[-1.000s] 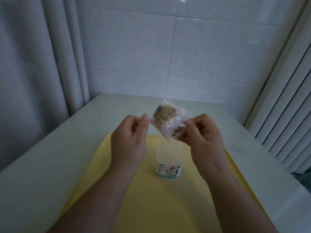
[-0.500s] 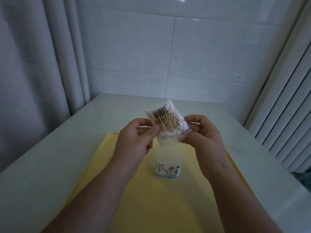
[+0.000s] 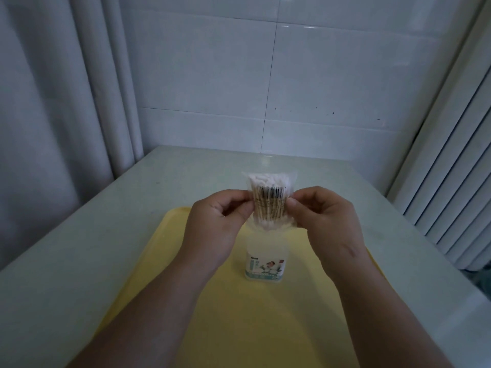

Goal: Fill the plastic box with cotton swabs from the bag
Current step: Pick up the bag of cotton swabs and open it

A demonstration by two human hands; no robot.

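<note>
Bag [image 3: 269, 205] over yellow tray [image 3: 239, 328], pale table [image 3: 79, 248]

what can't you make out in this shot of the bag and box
Head view: the top of the box, and whether its lid is on or off, is hidden behind the bag.
Head view: whether the bag is torn open; the left hand and right hand cover its sides, and its film is blurred.
Head view: the box label's print is too small to read.
Head view: the near edge of the tray is cut off by the frame's bottom and the arms.
</note>
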